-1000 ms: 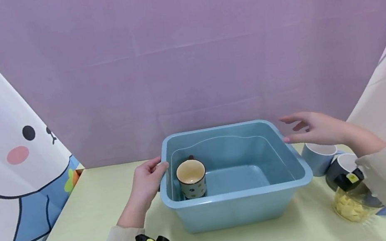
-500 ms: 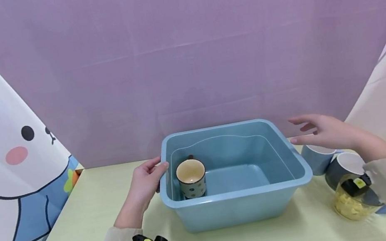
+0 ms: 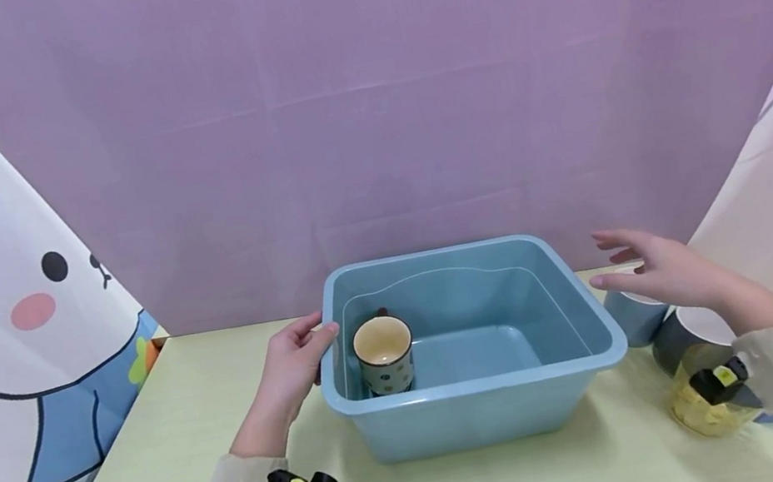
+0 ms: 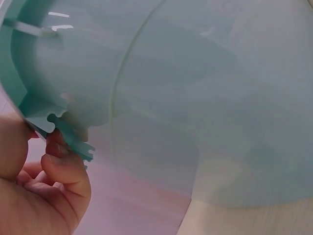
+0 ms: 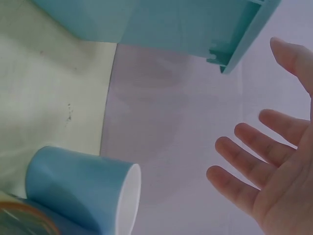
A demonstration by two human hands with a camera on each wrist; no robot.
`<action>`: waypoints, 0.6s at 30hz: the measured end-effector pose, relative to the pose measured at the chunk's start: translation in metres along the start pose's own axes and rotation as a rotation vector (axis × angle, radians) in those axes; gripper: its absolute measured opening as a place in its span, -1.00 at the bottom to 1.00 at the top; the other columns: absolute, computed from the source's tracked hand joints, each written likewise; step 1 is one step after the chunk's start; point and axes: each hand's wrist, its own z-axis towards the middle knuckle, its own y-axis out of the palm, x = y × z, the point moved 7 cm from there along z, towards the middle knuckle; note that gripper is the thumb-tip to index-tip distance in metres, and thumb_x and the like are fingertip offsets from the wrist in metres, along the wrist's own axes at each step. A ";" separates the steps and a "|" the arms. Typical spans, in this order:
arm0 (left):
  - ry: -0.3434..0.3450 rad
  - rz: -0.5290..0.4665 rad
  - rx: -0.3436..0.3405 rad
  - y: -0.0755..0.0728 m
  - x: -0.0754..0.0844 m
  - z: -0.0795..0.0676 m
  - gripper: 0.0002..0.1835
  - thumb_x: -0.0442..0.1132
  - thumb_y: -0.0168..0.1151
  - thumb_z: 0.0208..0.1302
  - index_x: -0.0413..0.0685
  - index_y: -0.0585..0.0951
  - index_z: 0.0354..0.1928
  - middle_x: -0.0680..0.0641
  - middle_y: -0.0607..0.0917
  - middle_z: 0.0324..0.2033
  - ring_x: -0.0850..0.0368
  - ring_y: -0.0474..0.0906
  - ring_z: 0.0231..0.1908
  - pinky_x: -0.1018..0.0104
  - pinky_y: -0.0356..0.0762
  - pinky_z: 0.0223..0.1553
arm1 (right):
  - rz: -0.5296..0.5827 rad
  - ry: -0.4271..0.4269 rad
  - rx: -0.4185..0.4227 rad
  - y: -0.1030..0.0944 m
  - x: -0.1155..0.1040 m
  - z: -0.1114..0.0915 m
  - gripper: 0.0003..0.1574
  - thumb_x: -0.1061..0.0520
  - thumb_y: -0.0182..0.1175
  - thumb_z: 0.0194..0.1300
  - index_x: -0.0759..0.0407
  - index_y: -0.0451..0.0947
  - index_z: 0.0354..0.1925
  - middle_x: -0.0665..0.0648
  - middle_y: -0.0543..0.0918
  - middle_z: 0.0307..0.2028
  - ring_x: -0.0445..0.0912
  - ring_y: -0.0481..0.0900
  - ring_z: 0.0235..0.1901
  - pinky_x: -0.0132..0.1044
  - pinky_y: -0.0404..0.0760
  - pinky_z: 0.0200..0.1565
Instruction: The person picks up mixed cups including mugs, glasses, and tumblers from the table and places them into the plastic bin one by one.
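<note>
A blue rectangular plastic tub [image 3: 471, 415] stands on the pale yellow-green counter [image 3: 217, 419], close to its far edge, open top facing up. Its long axis runs left to right, roughly parallel with that far edge, and its short ends face the counter's left and right edges. The left hand [image 3: 293, 358] grips the tub's left rim, thumb above and fingers curled underneath. The right hand [image 3: 665, 273] hovers just beyond the right rim, apart from it, fingers spread and pointing toward the tub.

Inside, near the left end, a cream ceramic mug with coloured dots [image 3: 387, 371] stands upright, its dark handle [image 3: 383, 312] turned to the far edge. Near the counter's right edge, partly hidden by the right arm, are a light-blue cylindrical mug [image 3: 631, 324], a dark grey mug [image 3: 671, 342] and a clear container with yellow contents [image 3: 705, 411].
</note>
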 end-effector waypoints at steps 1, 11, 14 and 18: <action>0.000 0.003 -0.001 0.000 0.000 0.000 -0.48 -0.06 0.10 0.35 -0.07 0.39 0.29 0.00 0.54 -0.45 0.17 0.40 -0.58 0.40 0.42 -0.54 | 0.006 0.002 0.002 0.001 0.001 0.000 -0.07 -0.10 0.22 0.25 0.26 0.08 0.40 0.38 0.28 0.31 0.32 0.42 0.12 0.25 0.47 0.00; -0.007 0.024 -0.013 -0.002 0.001 -0.001 -0.49 -0.04 0.10 0.35 -0.05 0.39 0.29 -0.03 0.57 -0.44 0.15 0.42 -0.57 0.39 0.42 -0.54 | 0.049 0.006 0.009 0.006 0.015 -0.002 0.05 -0.07 0.29 0.18 0.22 0.00 0.43 0.40 0.21 0.34 0.34 0.33 0.16 0.35 0.39 0.00; -0.003 0.023 -0.013 -0.001 0.001 -0.001 -0.49 -0.05 0.09 0.36 -0.06 0.39 0.29 -0.11 0.62 -0.33 0.16 0.45 -0.55 0.39 0.44 -0.53 | 0.067 0.010 0.017 0.007 0.020 -0.004 0.06 -0.06 0.31 0.17 0.24 -0.01 0.43 0.41 0.18 0.35 0.36 0.30 0.18 0.37 0.37 0.01; 0.010 0.014 -0.015 0.000 0.001 0.000 -0.50 -0.07 0.09 0.36 -0.07 0.40 0.29 -0.21 0.64 -0.23 0.18 0.45 -0.57 0.39 0.45 -0.54 | 0.082 0.009 0.029 0.009 0.027 -0.006 0.08 -0.03 0.32 0.15 0.27 -0.02 0.43 0.43 0.17 0.35 0.40 0.28 0.18 0.40 0.34 -0.01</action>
